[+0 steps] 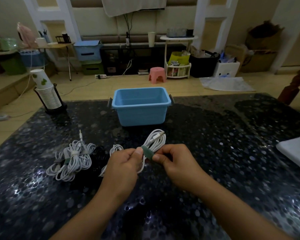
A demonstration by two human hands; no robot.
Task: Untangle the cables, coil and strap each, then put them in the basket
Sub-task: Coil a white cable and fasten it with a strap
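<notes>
A coiled white cable [155, 140] is held above the dark table, with a green strap [147, 152] wrapped round its middle. My left hand [124, 163] pinches the coil and the strap from the left. My right hand [176, 163] pinches the strap's other end from the right. To the left lies a pile of white cables [73, 158] with grey and green straps among them. A black coiled cable [98, 159] lies beside it, and another white cable [115, 149] shows behind my left hand. The blue basket [140, 112] stands behind, with nothing visible inside.
A rack of stacked paper cups [45, 91] stands at the table's far left corner. A folded white cloth [295, 151] lies at the right edge. The speckled dark table [223, 144] spreads to the right of my hands. Room clutter lies beyond.
</notes>
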